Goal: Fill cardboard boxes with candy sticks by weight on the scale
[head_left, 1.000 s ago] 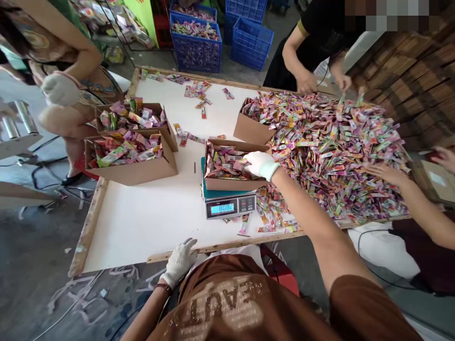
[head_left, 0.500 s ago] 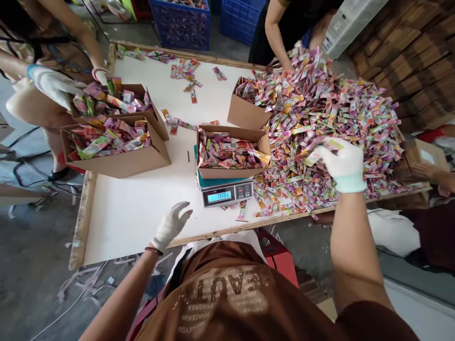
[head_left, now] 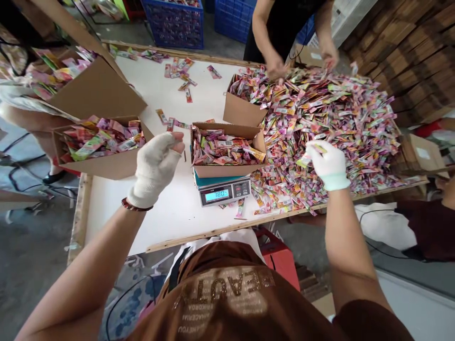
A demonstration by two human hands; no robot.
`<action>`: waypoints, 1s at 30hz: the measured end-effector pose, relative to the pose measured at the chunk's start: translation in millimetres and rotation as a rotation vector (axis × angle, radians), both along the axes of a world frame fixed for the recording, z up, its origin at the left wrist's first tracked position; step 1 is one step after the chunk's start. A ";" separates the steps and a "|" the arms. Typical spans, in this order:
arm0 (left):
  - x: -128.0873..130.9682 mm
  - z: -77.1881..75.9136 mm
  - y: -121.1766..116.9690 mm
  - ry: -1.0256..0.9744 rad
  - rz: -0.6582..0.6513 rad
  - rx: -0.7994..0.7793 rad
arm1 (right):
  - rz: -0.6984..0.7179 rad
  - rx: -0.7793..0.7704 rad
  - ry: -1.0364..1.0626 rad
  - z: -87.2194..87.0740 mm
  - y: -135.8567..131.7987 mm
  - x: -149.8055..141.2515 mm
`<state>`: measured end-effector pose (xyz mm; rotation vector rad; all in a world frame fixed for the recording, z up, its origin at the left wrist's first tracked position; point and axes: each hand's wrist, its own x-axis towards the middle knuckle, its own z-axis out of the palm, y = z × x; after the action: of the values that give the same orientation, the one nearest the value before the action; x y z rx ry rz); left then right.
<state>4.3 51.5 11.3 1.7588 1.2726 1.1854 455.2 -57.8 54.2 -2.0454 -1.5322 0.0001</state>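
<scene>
My left hand (head_left: 158, 163), in a white glove with bare fingertips, is raised left of the middle carton with its fingers curled together; nothing shows in it. My right hand (head_left: 327, 163), gloved too, pinches a small candy packet (head_left: 317, 148) over the big heap of packets (head_left: 355, 118). Between the hands an open carton (head_left: 229, 171) full of packets rests on a digital scale (head_left: 224, 193). Its lit display appears to read 780.4. Beyond my left hand stands another filled carton (head_left: 103, 166), partly covered by that hand.
At far left a person holds a tilted, filled carton (head_left: 95, 90). Across the white table (head_left: 142, 85), another person's hands (head_left: 277, 66) work in the heap beside a carton (head_left: 243, 110). Loose packets (head_left: 181, 68) lie on the tabletop. Blue crates (head_left: 174, 23) stand behind.
My left hand has risen and moved forward, its fingers curling in. My right hand has shifted slightly left. The far-left carton was lifted and tilted, and the scale's display has changed.
</scene>
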 end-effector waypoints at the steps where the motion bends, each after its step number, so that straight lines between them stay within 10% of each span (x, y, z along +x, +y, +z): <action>1: 4.5 1.5 0.1 -0.001 -0.016 0.005 | 0.050 0.005 -0.003 5.1 7.3 -11.0; 12: 0.7 6.7 -7.9 0.124 0.026 0.171 | 0.094 -0.488 -0.405 4.8 48.7 -4.1; 17: 15.6 8.8 -9.7 0.219 -0.093 0.285 | 0.402 -0.300 -0.349 -8.9 65.0 -58.3; 22: 41.0 18.1 -10.0 0.292 -0.224 0.303 | 0.341 -0.511 -0.465 -23.5 87.8 -114.0; 30: 18.6 1.8 -14.0 0.232 -0.132 0.323 | 0.378 -0.227 -0.110 5.1 44.5 -49.7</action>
<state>22.9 37.5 13.1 2.2346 1.1162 1.1874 405.5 -13.3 59.3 -1.9142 -2.0493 0.2195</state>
